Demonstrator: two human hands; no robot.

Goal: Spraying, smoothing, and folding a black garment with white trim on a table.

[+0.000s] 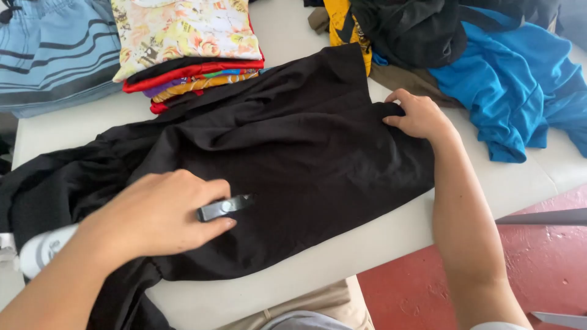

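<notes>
A black garment (287, 159) of thin, creased fabric lies spread over the white table (379, 244). The left hand (156, 214) is closed around the dark handle of a white iron (46, 247), which rests on the cloth. The right hand (419, 116) pinches the garment's far edge — fingers curled into a fold. Behind lie a folded stack of colourful printed clothes (189, 43) and a blue shirt (513, 85) — the floor (538, 269) is red.

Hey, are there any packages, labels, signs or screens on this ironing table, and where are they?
None can be seen. The white table holds only fabric: a black garment, a folded colourful stack and a blue shirt. The left hand grips an iron; any marks on it are too small to tell.
</notes>
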